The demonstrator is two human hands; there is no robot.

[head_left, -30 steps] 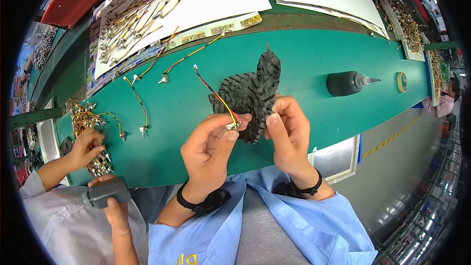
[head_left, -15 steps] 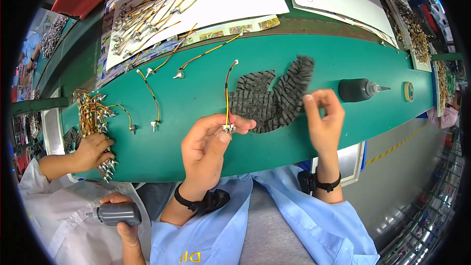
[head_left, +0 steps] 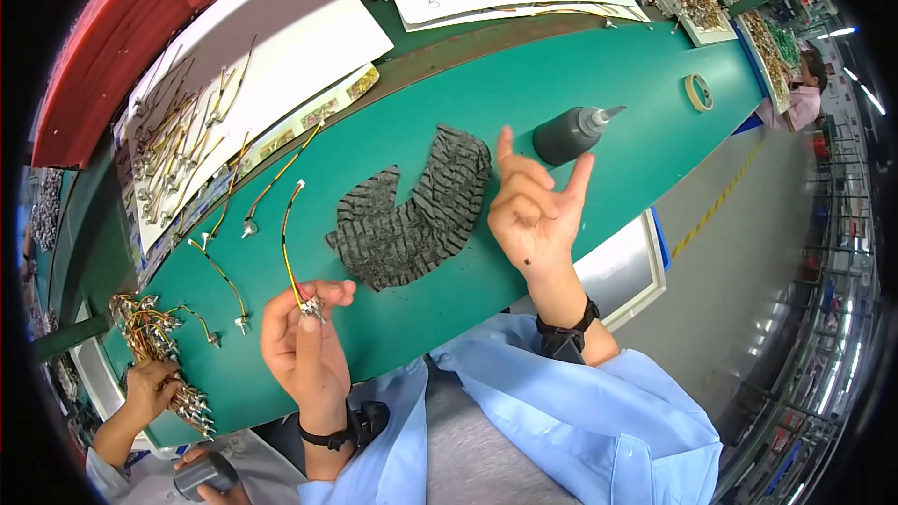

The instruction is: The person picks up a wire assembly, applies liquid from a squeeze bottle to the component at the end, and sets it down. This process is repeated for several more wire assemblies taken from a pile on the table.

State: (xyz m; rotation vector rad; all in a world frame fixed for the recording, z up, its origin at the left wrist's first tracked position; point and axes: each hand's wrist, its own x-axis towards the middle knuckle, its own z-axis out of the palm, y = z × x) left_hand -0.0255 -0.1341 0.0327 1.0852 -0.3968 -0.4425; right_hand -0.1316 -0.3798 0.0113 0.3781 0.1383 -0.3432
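My left hand (head_left: 301,346) pinches a small metal potentiometer (head_left: 311,307) between thumb and fingers; its red, yellow and black wires (head_left: 286,241) rise to a white plug at the top. My right hand (head_left: 535,215) is empty, with forefinger and thumb spread apart beside a dark squeeze bottle (head_left: 567,136) with a pointed nozzle, which stands just beyond it. Between my hands lies a grey and black striped cloth (head_left: 412,224) on the green table (head_left: 402,337).
Several wired potentiometers lie on a white board (head_left: 281,28) and on the table at the left. Beside me a co-worker's hand (head_left: 150,391) rests on a bundle of them (head_left: 154,327); the other holds a dark bottle (head_left: 206,475). A tape roll (head_left: 698,93) lies far right.
The view has swung to the right. My right hand has left the cloth's side and reached toward the dark bottle, its fingers spreading. My left hand still holds the potentiometer.
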